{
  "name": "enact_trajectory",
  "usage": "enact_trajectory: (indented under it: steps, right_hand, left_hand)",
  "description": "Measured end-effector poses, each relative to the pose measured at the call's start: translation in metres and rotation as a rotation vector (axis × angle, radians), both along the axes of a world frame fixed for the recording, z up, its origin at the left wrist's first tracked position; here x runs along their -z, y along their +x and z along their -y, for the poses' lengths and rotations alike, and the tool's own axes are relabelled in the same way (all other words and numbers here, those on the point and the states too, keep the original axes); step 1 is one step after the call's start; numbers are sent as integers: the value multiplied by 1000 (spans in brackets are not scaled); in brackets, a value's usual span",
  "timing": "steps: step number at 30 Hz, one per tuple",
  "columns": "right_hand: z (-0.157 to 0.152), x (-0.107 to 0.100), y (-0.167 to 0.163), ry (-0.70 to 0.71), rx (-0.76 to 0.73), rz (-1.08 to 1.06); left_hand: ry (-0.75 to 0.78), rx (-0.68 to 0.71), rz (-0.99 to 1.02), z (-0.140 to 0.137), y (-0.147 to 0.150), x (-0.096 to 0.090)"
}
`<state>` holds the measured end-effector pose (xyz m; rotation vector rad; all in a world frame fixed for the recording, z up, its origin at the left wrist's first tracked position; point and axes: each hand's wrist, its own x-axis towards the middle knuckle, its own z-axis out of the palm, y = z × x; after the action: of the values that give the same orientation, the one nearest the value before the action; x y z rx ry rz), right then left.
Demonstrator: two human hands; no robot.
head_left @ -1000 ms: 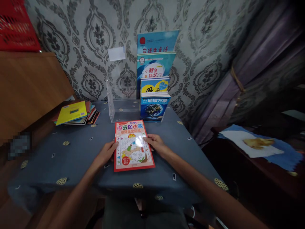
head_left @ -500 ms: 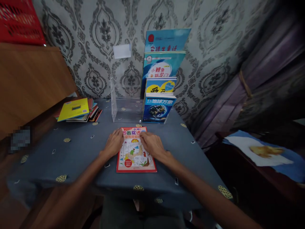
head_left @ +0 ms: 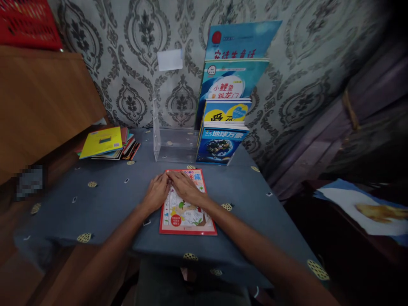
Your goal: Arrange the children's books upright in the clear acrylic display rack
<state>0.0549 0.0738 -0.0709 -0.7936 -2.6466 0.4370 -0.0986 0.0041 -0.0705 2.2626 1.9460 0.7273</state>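
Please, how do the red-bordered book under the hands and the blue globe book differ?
The red-bordered paper book lies flat on the blue cloth-covered table; the blue globe-cover paper book stands in the clear plastic holder.
The left hand and right hand partly cover the red-bordered book's title; the blue book's title is uncovered.
Both are closed.

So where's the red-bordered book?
Head view, below centre: the red-bordered book lies on the table in front of the clear stand, left hand and right hand on its upper part.
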Motion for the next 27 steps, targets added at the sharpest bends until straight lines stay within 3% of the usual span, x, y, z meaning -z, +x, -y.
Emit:
enact_trajectory:
  steps: [4,11,17,21,27]
  right_hand:
    - [-2,-2,16,-1,100,42]
    - [-17,1,74,2,259,70]
    - [-17,7,91,-34,274,60]
    - [-4,7,92,-33,252,92]
    - [38,3,109,-9,177,181]
  left_hand:
    - [10,2,2,1,0,1]
    - [-18,-13,-35,1,1,2]
    - [-16,-14,-47,0,1,4]
    - [-15,-28,-45,2,2,4]
    - [-65,-41,-51,2,2,2]
